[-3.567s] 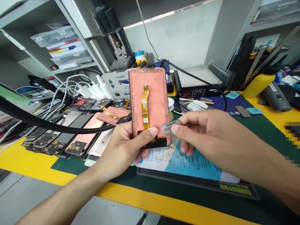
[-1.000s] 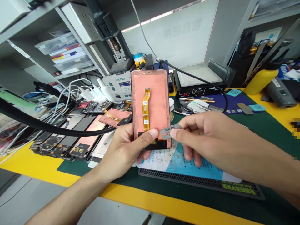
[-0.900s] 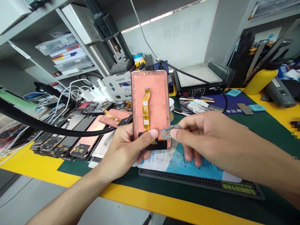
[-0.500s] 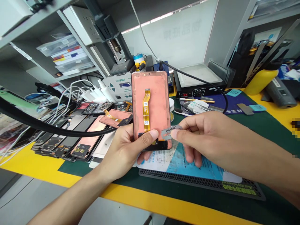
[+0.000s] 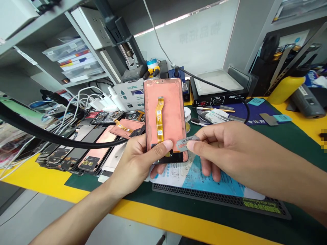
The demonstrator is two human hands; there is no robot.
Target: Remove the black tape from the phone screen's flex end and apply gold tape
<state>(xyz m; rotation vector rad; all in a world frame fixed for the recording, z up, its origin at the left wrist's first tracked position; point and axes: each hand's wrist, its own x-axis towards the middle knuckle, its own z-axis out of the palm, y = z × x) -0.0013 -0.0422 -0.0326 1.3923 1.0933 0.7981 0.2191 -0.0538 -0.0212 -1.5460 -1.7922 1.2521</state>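
Note:
My left hand (image 5: 140,156) is closed around the lower left of a phone screen (image 5: 172,112), its thumb on the copper-coloured back. The screen is held upright above the bench, back towards me. A yellow-gold ribbon cable (image 5: 159,120) runs down that back. Between thumb and fingers, my right hand (image 5: 217,146) pinches a thin razor blade (image 5: 184,143) marked DUOLEKE. The blade overlaps the screen's lower right edge in view; whether it touches, I cannot tell. Below both hands lies a blue and white pad (image 5: 212,183).
Several phone screens (image 5: 94,153) lie stacked at the left. A thick black cable (image 5: 51,137) arcs across them. A heating plate (image 5: 217,83) stands at the back, with a yellow bottle (image 5: 287,88) to its right. A dark perforated mat (image 5: 204,195) lies near the front edge.
The whole view has shifted very slightly. Both hands keep their holds, and the blade stays at the screen's lower right edge.

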